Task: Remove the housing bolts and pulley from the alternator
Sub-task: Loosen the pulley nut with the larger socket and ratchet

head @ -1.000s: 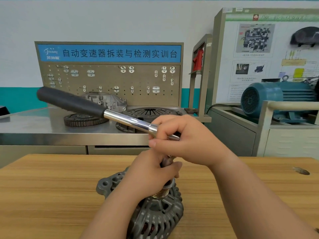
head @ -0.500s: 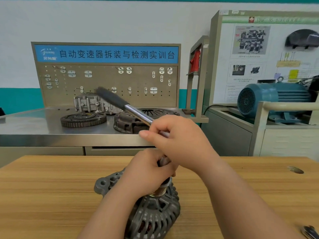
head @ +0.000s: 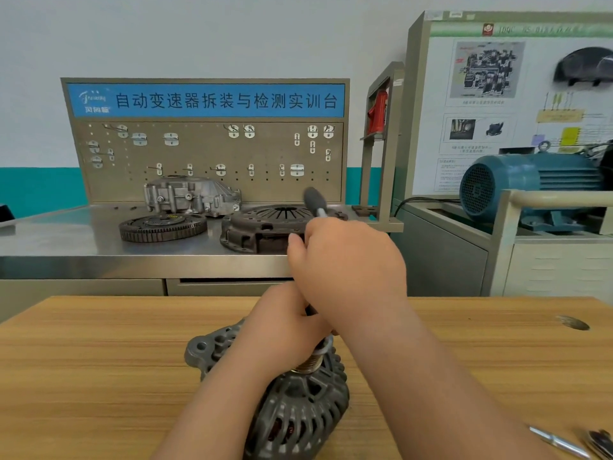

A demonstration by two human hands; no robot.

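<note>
A head-worn wide-angle camera looks forward and down over the wooden table (head: 99, 360). The alternator (head: 298, 416) lies close beneath, a steel bench (head: 66, 240) beyond.

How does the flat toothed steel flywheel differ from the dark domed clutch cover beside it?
The flywheel is flat with teeth round its rim; the clutch cover is domed with radial slots. The flywheel shows whole; the clutch cover is partly hidden by the right hand. Both are round and lie on the steel bench.

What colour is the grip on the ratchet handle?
The grip is dark grey, seen in the head view.
</note>
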